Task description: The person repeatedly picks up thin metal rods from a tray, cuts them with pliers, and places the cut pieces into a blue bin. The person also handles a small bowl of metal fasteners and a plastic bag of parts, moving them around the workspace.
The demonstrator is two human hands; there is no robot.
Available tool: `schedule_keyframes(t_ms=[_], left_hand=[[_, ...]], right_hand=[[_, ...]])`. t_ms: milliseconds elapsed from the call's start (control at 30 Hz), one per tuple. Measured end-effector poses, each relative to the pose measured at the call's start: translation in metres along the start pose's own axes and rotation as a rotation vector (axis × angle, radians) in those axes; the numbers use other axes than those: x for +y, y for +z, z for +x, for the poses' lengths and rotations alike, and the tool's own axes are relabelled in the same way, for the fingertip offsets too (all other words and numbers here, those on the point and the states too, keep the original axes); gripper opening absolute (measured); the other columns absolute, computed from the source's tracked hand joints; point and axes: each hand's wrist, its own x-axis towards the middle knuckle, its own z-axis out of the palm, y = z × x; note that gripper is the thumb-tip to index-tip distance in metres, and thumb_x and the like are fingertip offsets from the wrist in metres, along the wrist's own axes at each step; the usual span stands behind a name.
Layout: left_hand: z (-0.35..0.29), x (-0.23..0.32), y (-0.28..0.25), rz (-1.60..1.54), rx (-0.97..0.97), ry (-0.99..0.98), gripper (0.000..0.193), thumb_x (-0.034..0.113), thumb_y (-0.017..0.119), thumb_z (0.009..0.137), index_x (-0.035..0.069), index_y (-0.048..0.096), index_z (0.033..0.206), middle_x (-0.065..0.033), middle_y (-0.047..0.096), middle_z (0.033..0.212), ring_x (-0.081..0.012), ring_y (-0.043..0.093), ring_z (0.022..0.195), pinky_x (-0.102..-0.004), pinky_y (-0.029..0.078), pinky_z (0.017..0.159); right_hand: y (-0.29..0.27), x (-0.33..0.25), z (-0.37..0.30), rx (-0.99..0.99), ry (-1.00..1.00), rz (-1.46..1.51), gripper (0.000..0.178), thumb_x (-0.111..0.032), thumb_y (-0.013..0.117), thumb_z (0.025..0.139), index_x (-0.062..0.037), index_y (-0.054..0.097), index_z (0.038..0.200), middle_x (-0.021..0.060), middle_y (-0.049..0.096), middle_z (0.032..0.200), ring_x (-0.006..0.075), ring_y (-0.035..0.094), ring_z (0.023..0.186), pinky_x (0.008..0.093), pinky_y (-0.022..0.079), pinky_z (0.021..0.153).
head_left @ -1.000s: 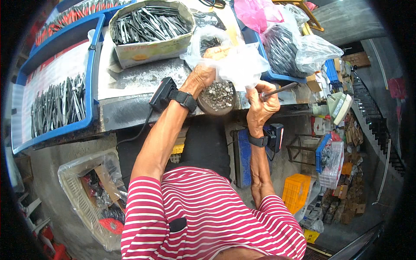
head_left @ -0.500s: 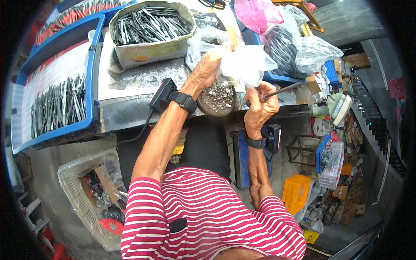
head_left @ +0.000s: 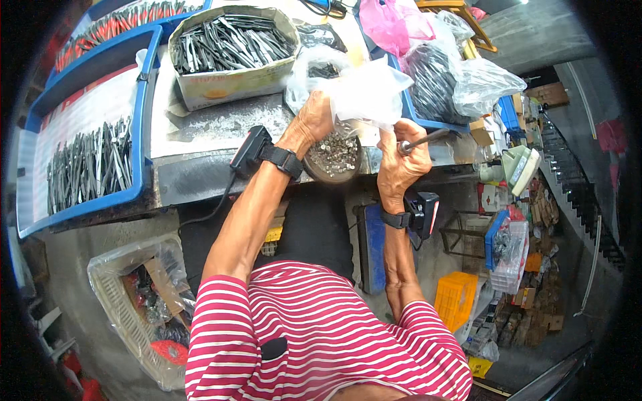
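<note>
A whitish, translucent plastic bag (head_left: 369,93) hangs between my hands over the bench. My left hand (head_left: 313,121) is closed on its left side, the fingertips hidden behind the plastic. On its lower right edge, the thumb and fingers of my right hand (head_left: 405,158) touch the bag. That same hand grips a screwdriver (head_left: 428,139), whose thin dark shaft points to the upper right. Just below the bag stands a round bowl (head_left: 334,179) with many small metal parts (head_left: 336,155) in it. Another clear plastic bag (head_left: 309,67) lies beyond my left hand.
A carton (head_left: 234,90) full of dark metal strips stands at the back left. Blue trays (head_left: 148,120) with similar pieces are farther left. Back right are a filled clear bag (head_left: 431,70) and a pink bag (head_left: 394,27). The bench's front edge (head_left: 200,184) runs before me.
The plastic bag has shifted slightly left and up with my left hand. My right hand has turned a little, still gripping the screwdriver.
</note>
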Motion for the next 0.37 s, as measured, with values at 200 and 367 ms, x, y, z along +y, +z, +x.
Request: schedule_keyframes(t_ms=[200, 367], left_hand=[[0.001, 0.003, -0.003, 0.385, -0.096, 0.251, 0.038, 0.021, 0.049, 0.095, -0.004, 0.05, 0.122, -0.0086, 0.059, 0.113, -0.012, 0.057, 0.098, -0.026, 0.049, 0.085], [0.005, 0.004, 0.001, 0.696, -0.094, 0.259, 0.035, 0.024, 0.052, 0.094, -0.003, 0.056, 0.116, -0.0091, 0.061, 0.108, -0.0115, 0.058, 0.097, -0.0264, 0.049, 0.084]], right_hand=[[-0.004, 0.0, -0.009, -0.069, -0.125, -0.077, 0.017, 0.004, 0.066, 0.077, -0.0013, 0.06, 0.093, 0.0037, 0.06, 0.075, 0.0083, 0.057, 0.064, 0.0217, 0.045, 0.057], [-0.001, 0.009, -0.021, -0.103, -0.235, -0.152, 0.015, 0.0, 0.069, 0.08, -0.0003, 0.06, 0.093, 0.0009, 0.06, 0.076, 0.0059, 0.053, 0.064, 0.0204, 0.043, 0.059]])
